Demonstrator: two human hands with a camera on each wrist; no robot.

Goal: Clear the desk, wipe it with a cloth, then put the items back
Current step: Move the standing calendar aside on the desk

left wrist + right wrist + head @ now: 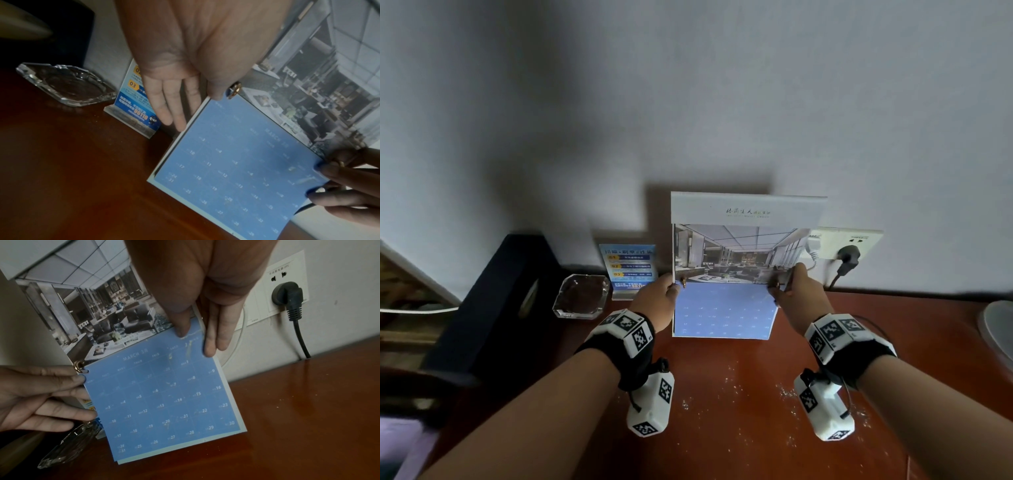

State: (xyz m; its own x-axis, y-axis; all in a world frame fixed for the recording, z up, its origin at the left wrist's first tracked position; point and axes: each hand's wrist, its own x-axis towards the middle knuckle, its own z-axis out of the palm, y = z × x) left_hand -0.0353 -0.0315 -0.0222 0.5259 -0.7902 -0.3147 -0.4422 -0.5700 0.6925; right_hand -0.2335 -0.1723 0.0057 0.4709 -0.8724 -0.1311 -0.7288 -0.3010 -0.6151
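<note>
One broad desk [722,394] of glossy reddish-brown wood fills the lower view. Pale crumbs speckle its near part, so the wiping looks not yet done. At its left end sits a long, matte black box [493,308]. The calendar [726,308] stands at the back by the wall: stiff white board, a glossy interior photograph above, a matte blue date sheet below, joined by brass rings. Whether its lower edge touches the wood cannot be told. The left hand [657,301] and right hand [798,294] each pinch a side edge at ring level, thumb in front and fingers behind, probably to keep the hinged leaves together for lifting. Left of them sit a faceted glass ashtray [581,296] and a small acrylic sign [629,269].
</note>
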